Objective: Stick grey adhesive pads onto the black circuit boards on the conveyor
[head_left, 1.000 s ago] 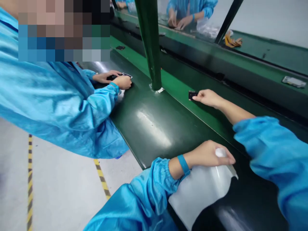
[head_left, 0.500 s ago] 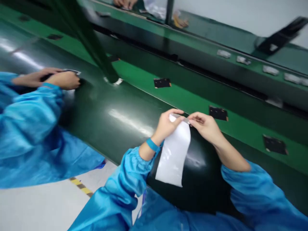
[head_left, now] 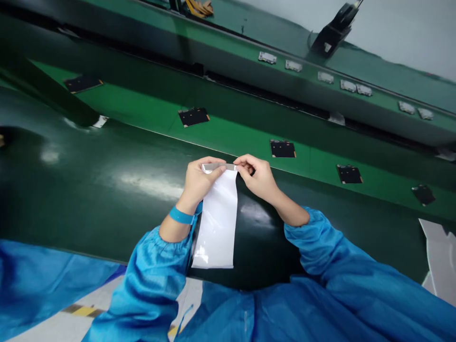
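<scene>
A long white glossy strip [head_left: 218, 218] hangs from my two hands over the dark green bench [head_left: 107, 180]. My left hand [head_left: 200, 179] pinches its top left corner, with a blue band on the wrist. At the top right corner my right hand [head_left: 258, 175] pinches the same strip, fingers curled. A narrow grey tab runs along the top edge between the two hands. Beyond my hands, several small black square parts [head_left: 282, 148] lie in a row on the bright green belt [head_left: 235, 133].
A second green belt [head_left: 228, 45] farther back carries several small silvery pieces [head_left: 267, 57]. A dark green post [head_left: 46, 90] slants in at the left. Another white sheet [head_left: 440, 256] lies at the right edge. A neighbour's blue sleeve [head_left: 42, 280] shows at lower left.
The view swung right. My right hand left a black part on the belt and came to the strip, which my left hand lifted; both hands now pinch its top edge.
</scene>
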The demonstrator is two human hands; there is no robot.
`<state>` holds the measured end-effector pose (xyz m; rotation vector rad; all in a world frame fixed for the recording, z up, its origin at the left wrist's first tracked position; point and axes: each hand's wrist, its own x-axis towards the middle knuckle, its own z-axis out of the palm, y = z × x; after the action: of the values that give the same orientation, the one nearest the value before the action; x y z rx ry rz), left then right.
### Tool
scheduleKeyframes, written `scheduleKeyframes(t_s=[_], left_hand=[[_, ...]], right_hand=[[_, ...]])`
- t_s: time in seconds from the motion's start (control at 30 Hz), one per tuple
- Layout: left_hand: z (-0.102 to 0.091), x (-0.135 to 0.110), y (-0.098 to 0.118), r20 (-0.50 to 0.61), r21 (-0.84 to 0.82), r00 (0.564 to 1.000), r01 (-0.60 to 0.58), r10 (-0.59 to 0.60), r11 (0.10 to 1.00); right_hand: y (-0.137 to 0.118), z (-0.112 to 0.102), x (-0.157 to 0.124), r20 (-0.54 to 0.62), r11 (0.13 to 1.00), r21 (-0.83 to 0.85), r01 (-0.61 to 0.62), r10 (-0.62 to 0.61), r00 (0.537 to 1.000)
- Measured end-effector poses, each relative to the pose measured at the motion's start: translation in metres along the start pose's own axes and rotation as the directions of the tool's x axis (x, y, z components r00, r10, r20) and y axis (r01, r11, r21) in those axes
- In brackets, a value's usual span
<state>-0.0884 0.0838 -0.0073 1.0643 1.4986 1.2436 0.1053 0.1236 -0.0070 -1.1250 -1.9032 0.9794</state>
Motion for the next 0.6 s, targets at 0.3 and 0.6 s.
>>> scheduleKeyframes(t_s=[0.3, 0.6], left_hand=[[0.0019, -0.0015, -0.0015, 0.011, 0.034, 1.000, -0.011, 0.010, 0.999], [0.0049, -0.0023, -0.0043, 0.020, 0.015, 0.999, 0.030, -0.030, 0.999]], right_hand=[[-0.0093, -0.0034, -0.0019, 0.057, 0.952, -0.208, 0.225, -0.217, 0.974], [-0.0041, -0.0002, -0.0007, 0.017, 0.997, -0.070, 0.046, -0.045, 0.999]])
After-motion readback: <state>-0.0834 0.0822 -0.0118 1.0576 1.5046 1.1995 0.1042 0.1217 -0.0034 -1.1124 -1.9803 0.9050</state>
